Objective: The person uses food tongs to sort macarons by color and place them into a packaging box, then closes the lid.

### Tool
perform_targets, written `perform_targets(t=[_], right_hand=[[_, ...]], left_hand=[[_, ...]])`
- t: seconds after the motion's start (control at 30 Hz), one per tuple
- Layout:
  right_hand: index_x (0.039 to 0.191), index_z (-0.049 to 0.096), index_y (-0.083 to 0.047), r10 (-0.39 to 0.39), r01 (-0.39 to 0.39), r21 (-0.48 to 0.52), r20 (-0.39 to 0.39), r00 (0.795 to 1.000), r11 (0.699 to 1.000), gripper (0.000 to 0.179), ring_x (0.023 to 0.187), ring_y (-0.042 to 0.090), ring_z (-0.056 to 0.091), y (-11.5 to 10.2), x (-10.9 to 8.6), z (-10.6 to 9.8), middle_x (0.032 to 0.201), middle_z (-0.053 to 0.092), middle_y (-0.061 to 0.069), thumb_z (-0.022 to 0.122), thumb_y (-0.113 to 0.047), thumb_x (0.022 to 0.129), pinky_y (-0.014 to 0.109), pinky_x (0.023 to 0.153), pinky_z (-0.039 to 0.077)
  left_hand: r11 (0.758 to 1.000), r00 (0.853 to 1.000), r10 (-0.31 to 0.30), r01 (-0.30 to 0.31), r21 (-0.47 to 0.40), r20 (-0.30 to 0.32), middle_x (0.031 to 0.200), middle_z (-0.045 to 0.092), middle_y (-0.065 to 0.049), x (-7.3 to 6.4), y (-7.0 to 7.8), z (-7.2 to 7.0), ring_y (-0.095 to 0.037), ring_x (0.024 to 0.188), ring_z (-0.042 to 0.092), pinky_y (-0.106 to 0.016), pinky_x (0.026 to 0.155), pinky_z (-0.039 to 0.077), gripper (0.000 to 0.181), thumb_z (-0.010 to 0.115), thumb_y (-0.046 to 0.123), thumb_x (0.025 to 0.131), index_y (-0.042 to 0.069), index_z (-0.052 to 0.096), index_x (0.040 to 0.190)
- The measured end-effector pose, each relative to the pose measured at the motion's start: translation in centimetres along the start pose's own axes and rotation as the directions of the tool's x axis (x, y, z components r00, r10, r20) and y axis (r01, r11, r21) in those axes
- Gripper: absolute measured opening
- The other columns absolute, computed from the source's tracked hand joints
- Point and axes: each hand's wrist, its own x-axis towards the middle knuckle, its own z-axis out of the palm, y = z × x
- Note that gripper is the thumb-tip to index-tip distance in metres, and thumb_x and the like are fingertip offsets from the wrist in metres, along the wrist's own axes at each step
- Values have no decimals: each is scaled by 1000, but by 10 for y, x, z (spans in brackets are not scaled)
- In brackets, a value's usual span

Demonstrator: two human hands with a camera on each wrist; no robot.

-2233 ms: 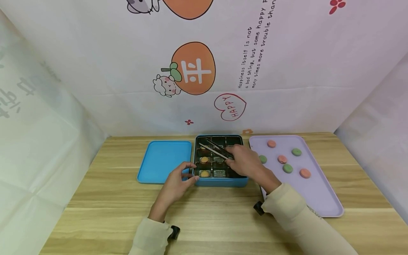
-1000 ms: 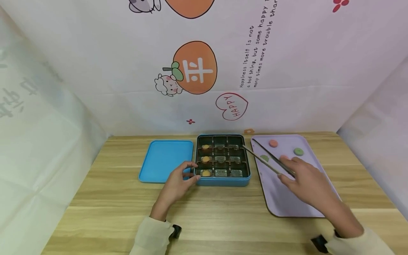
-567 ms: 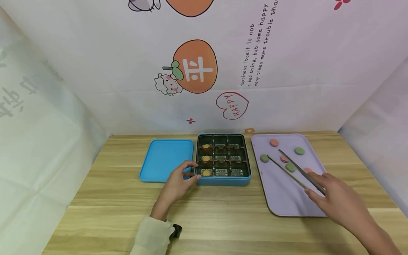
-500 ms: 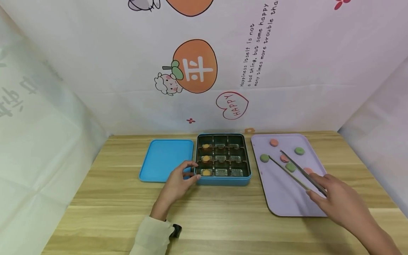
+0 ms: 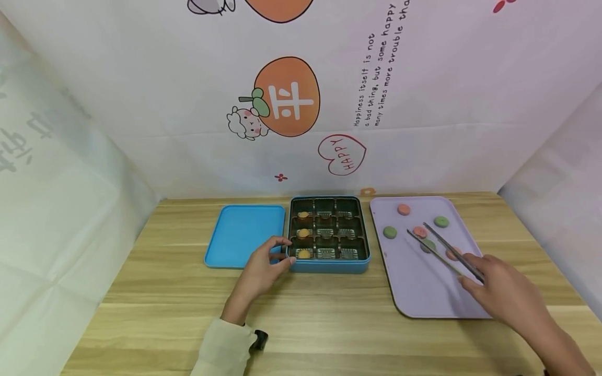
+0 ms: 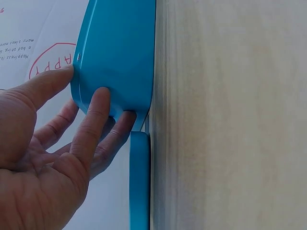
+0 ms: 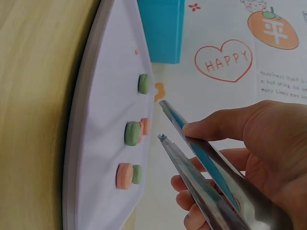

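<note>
The right hand [image 5: 510,295] grasps a pair of metal tongs [image 7: 192,179], tips parted over the lilac tray [image 5: 423,298], where three pink biscuits [image 5: 403,209] and three green biscuits [image 5: 390,232] lie. The left hand [image 5: 261,266] is unclenched, its fingertips touching the near left corner of the blue box [image 5: 329,267], which stands on the bench [image 5: 305,318] with one yellow biscuit [image 5: 304,233] in each compartment of its left column. A blue lid [image 5: 246,232] lies just left of the box.

The right hand [image 5: 510,290] has carried the tongs [image 5: 452,250] away from above the blue box [image 5: 329,267] to the purple tray [image 5: 418,297] on the right. Then their tips slid further right, from near the left green macaron [image 5: 390,232] to the middle pink macaron [image 5: 418,231].
</note>
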Motion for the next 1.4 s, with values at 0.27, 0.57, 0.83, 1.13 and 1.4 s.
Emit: perform_targets(t=[0.27, 0.57, 0.83, 1.13, 1.4], right_hand=[[135, 61, 13, 18, -18, 6, 53, 998, 1000, 51, 67, 21, 48, 5, 14, 5, 79, 60, 13, 73, -17, 95, 35, 55, 34], [132, 63, 12, 39, -40, 10, 82, 996, 999, 50, 69, 24, 47, 13, 23, 11, 71, 48, 6, 72, -18, 94, 37, 57, 34], [131, 64, 12, 38, -38, 4, 86, 996, 999, 49, 69, 24, 47, 15, 25, 14, 70, 45, 5, 71, -18, 93, 37, 57, 33], [137, 59, 14, 49, -51, 17, 118, 992, 999, 53, 68, 23, 44, 13, 26, 15, 69, 41, 5, 70, -16, 95, 35, 56, 30], [138, 58, 14, 52, -56, 26, 135, 989, 998, 52, 67, 22, 43, 13, 26, 15, 70, 43, 5, 70, -13, 95, 35, 55, 29]], left_hand=[[1000, 1000, 1, -1, 8, -1, 148, 59, -16, 1, 0, 0, -34, 121, 69, -42, 83, 59, 33, 75, 20, 99, 17, 64, 131], [1000, 1000, 1, -1, 12, -3, 146, 61, -15, 0, 0, 0, -32, 120, 70, -40, 81, 58, 33, 75, 22, 99, 18, 64, 130], [1000, 1000, 6, -6, 10, -5, 146, 61, -15, 1, 0, 0, -32, 120, 70, -41, 82, 58, 33, 75, 22, 99, 18, 64, 130], [1000, 1000, 8, -8, 7, -8, 147, 60, -15, 1, -1, 0, -33, 120, 70, -41, 82, 59, 33, 75, 20, 99, 17, 65, 130], [1000, 1000, 9, -9, 9, -9, 147, 60, -14, 0, -1, 0, -33, 119, 70, -42, 82, 59, 33, 75, 21, 99, 18, 65, 130]])
